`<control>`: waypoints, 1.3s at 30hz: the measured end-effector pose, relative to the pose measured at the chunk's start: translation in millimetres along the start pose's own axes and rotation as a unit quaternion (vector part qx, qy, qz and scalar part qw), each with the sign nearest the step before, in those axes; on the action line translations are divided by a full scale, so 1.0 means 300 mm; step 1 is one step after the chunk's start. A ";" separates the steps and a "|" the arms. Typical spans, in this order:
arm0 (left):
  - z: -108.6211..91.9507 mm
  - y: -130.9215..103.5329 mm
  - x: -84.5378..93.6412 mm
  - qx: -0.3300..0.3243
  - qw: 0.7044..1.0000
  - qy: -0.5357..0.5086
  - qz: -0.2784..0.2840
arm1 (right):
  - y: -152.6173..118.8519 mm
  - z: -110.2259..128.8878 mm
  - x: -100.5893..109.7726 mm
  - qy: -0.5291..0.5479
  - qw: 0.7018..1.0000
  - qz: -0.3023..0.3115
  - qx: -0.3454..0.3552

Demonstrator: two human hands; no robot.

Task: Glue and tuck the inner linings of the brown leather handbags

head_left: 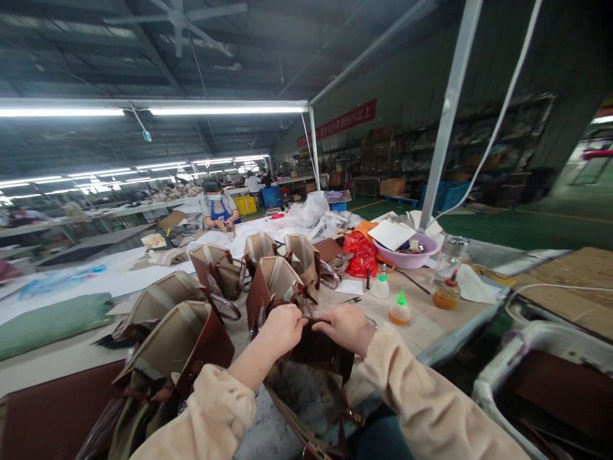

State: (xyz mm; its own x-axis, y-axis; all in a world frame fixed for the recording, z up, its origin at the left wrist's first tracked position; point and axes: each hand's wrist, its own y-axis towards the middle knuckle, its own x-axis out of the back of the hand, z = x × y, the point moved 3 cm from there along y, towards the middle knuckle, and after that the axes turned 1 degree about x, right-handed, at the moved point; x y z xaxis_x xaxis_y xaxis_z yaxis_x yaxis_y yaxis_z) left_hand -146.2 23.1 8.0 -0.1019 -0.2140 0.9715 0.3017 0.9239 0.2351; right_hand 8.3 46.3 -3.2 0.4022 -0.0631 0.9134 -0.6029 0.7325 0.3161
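Over the near edge of the table, my left hand (282, 327) and my right hand (348, 326) pinch the upper edge of a dark brown handbag (322, 350). Their thumbs and fingers are closed, with a short gap between the hands. The bag tilts toward me, and its lower part hangs below my wrists. Just beyond my left hand stands an unfinished handbag (276, 278) with a beige lining and brown sides. More open bags like it stand to the left, including a large one (175, 338) by my left forearm.
Right of my hands are a green-capped squeeze bottle (400, 313), a red-tipped bottle (447, 297) and a glass jar (451, 254). Behind them sit a purple basin (407, 258) and a red plastic bag (359, 254). A white bin (498, 377) stands at right. A person (221, 209) works across the table.
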 end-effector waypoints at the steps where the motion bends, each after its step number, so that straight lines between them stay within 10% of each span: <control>1: 0.001 -0.001 0.002 0.001 1.000 0.001 0.000 | 0.011 0.005 -0.005 -0.015 1.000 0.002 -0.004; 12: 0.038 -0.022 0.062 -0.019 0.995 -0.091 0.044 | 0.025 0.010 -0.024 -0.045 0.998 0.020 0.042; 39: 0.053 0.020 0.003 0.049 0.994 -0.093 0.006 | -0.043 -0.028 0.008 -0.044 0.998 0.040 -0.015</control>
State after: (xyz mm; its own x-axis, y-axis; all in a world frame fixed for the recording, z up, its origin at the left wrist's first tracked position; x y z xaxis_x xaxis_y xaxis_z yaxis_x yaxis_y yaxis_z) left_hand -159.6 33.4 9.8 -0.2754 -0.1483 0.9498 0.2107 0.9547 0.2102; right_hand 22.9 42.4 -7.3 0.2900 -0.0622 0.9550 -0.6090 0.7578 0.2342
